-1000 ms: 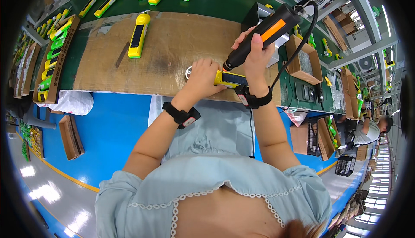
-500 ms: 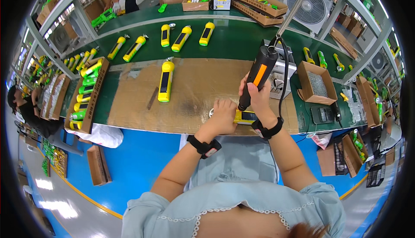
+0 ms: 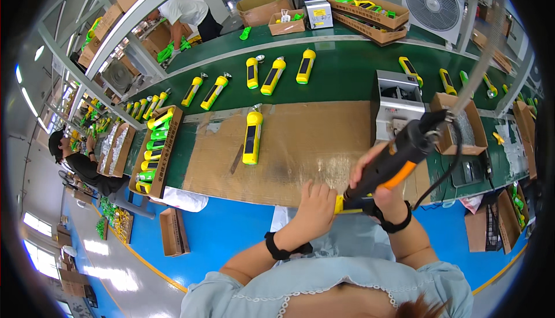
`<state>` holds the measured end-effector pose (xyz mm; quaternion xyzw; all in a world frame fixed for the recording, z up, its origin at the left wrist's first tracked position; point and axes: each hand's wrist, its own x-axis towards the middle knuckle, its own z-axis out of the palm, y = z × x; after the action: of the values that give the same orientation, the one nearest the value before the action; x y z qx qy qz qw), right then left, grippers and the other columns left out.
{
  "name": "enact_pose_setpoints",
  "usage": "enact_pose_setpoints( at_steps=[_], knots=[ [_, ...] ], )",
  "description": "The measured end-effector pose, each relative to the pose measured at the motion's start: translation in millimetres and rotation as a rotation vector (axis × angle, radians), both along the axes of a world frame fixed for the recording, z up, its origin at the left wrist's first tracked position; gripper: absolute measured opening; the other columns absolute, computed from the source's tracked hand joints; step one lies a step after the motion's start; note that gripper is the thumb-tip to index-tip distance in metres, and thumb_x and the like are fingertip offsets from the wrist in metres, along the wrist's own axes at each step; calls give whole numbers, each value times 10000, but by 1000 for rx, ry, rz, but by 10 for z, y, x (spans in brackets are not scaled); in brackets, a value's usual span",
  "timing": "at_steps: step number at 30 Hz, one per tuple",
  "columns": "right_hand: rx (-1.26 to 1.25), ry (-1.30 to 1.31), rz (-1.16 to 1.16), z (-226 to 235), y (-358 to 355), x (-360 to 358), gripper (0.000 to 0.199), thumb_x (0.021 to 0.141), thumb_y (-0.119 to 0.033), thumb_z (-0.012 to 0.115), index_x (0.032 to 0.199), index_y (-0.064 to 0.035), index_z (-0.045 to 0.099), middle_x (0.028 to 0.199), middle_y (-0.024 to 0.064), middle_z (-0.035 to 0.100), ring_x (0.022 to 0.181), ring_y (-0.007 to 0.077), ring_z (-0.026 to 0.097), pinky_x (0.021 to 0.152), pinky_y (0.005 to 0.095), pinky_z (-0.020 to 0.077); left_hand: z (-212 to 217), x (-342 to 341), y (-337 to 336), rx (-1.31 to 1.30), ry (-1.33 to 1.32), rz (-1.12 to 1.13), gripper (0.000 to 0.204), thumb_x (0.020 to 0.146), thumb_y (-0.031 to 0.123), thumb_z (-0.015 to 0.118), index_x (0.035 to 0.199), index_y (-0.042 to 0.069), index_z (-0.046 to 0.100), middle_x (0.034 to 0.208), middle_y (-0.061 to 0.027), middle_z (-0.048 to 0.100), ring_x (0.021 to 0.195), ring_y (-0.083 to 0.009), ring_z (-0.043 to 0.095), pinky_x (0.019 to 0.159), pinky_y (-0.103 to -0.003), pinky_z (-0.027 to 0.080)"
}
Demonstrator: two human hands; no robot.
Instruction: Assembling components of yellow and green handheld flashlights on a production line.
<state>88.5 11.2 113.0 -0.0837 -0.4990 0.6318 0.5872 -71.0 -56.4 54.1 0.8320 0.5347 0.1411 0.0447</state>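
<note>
The right hand (image 3: 370, 170) grips the screwdriver (image 3: 396, 156) while the left hand (image 3: 315, 205) presses the stiff, probably light yellow torch (image 3: 342, 204) onto the surface (image 3: 300, 144).

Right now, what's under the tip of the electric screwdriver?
A yellow part under the electric screwdriver, pinned by the left hand on the cardboard sheet. The hands cover the tip.

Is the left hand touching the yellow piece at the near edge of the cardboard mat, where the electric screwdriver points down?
Touching. In the head view the left hand lies over the yellow piece, its fingers covering the left end, with no gap showing.
</note>
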Motion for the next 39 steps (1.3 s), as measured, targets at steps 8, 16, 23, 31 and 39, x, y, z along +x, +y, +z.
enact_pose_setpoints(
  at_steps=[8, 16, 23, 31, 39],
  knots=[
    [68, -65, -285, 134, 309, 658, 778, 648, -618, 741, 1010, -37, 370, 699, 86, 512, 543, 168, 547, 498, 261, 494, -158, -435, 133, -57, -13, 326, 530, 659, 294, 767, 1046, 16, 536, 972, -165, 519, 967, -343, 482, 891, -466, 340],
    [14, -42, -241, -46, 685, 563, 760, 642, -563, 781, 1001, -33, 372, 709, 103, 525, 565, 182, 560, 508, 281, 507, -369, 20, 2397, 141, 89, 402, 524, 667, 460, 743, 907, 20, 589, 910, -139, 577, 867, -294, 558, 736, -403, 449],
    [156, 103, 177, -337, 993, 939, 776, 600, -311, 881, 1118, 22, 409, 858, 214, 591, 755, 337, 627, 681, 441, 532, -251, 23, 3984, 160, 116, 837, 860, 711, 683, 576, 1159, -49, 529, 1095, -133, 509, 1042, -285, 475, 857, -443, 371],
    [126, 39, -208, -481, 887, 925, 822, 612, -520, 815, 1040, 15, 361, 722, 146, 548, 548, 247, 568, 511, 335, 516, -658, -1154, 4285, 108, 310, 1056, 490, 765, 311, 618, 1164, 30, 578, 1237, -149, 450, 1167, -323, 401, 996, -489, 263],
    [52, -7, -193, -463, 959, 812, 766, 599, -427, 864, 1046, -13, 400, 753, 142, 564, 639, 257, 594, 599, 355, 526, -339, -1595, 3589, -214, 21, 954, 597, 700, 398, 688, 1224, 158, 531, 1178, -200, 499, 1053, -357, 545, 876, -487, 428]
  ],
)
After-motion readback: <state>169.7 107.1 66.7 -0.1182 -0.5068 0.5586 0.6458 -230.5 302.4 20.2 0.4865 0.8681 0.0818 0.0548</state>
